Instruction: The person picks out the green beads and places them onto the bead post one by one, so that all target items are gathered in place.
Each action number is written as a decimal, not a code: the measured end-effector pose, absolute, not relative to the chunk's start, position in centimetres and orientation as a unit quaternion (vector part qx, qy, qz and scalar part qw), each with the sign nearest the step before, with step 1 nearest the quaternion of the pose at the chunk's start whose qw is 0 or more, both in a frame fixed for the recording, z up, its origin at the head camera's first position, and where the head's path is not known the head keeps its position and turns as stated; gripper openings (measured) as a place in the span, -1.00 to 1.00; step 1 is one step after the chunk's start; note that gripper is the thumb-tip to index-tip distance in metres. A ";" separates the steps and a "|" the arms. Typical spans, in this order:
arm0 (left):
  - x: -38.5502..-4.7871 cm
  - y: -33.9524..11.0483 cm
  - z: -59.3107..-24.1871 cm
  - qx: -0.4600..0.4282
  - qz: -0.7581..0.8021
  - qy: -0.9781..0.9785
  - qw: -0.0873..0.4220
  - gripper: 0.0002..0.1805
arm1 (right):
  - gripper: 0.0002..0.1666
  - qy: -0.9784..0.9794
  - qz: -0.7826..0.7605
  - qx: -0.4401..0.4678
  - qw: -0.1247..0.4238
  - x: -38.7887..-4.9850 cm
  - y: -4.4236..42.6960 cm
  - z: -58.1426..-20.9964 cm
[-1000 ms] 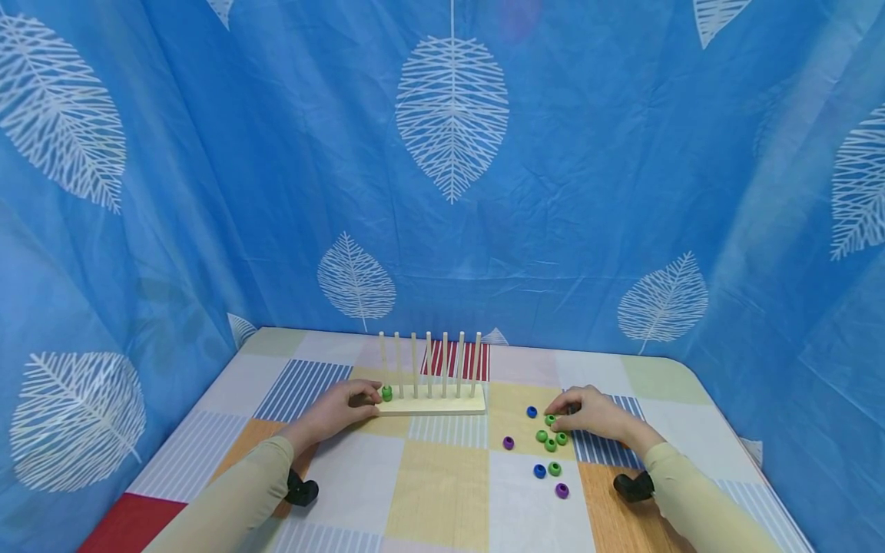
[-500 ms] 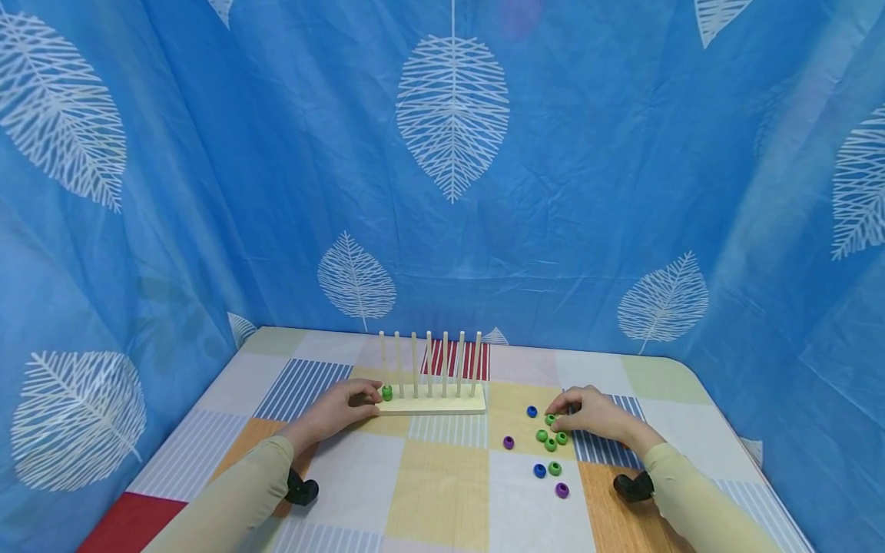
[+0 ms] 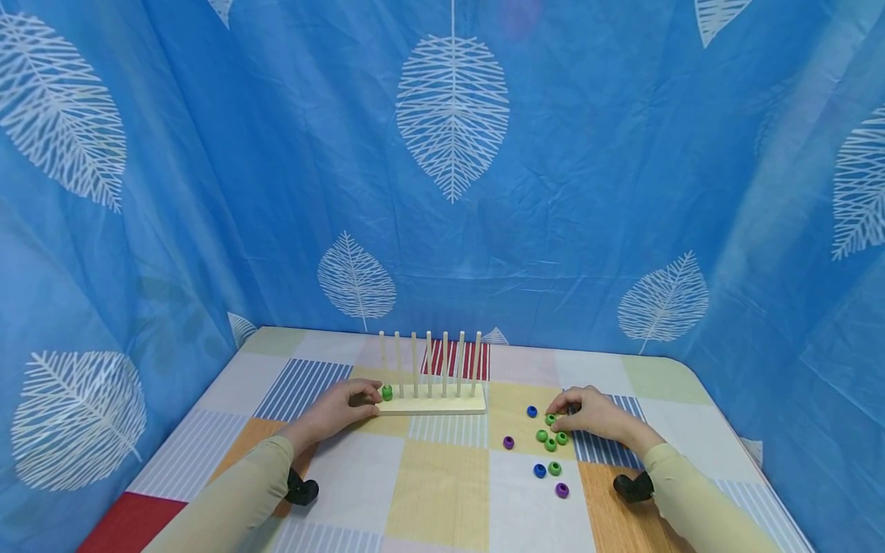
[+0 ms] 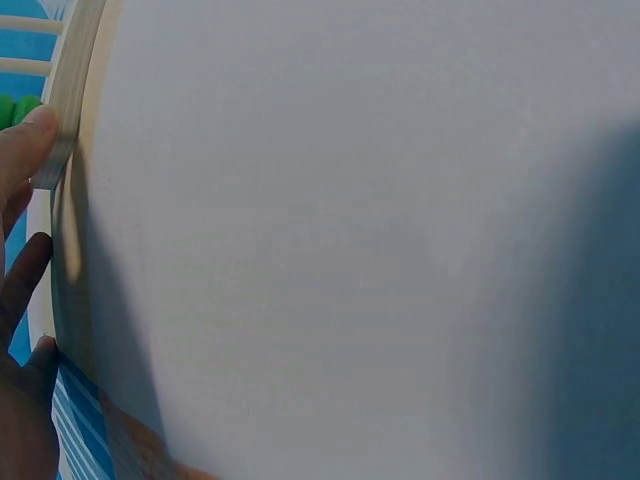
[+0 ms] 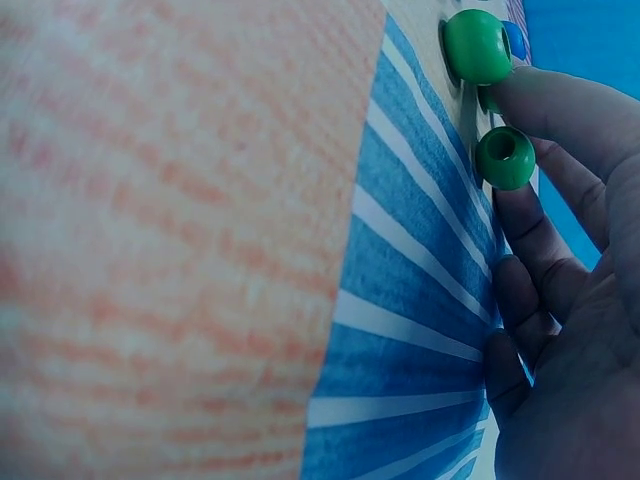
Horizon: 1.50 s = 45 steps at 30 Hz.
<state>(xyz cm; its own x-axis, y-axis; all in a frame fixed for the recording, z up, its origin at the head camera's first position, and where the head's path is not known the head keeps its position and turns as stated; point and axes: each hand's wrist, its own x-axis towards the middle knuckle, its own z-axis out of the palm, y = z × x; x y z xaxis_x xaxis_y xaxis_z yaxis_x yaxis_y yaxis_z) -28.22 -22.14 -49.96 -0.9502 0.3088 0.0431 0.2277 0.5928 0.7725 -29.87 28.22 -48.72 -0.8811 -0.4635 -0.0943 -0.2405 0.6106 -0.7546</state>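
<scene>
A pale wooden peg rack (image 3: pixel 432 405) with several upright rods stands on the table in the head view. Green beads (image 3: pixel 387 393) sit low on its leftmost rod. My left hand (image 3: pixel 342 405) holds the rack's left end; in the left wrist view the thumb (image 4: pixel 28 145) lies at that end, beside the green beads. Over the loose beads on the right, my right hand (image 3: pixel 591 412) has thumb and fingers around a green bead (image 3: pixel 551 420). In the right wrist view this green bead (image 5: pixel 505 158) shows between them, and another green bead (image 5: pixel 477 47) lies close by.
Loose beads lie near the right hand: several green ones, a blue bead (image 3: pixel 531 412), another blue bead (image 3: pixel 540 471), a purple bead (image 3: pixel 508 443) and a second purple bead (image 3: pixel 562 490). A patchwork cloth (image 3: pixel 442 491) covers the table. A blue curtain (image 3: pixel 553 230) hangs around it.
</scene>
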 end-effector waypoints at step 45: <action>-28.2 -22.0 -50.2 0.139 0.428 0.891 0.049 -0.90 | -0.77 0.909 -0.348 -0.208 0.096 -30.7 27.3 -42.2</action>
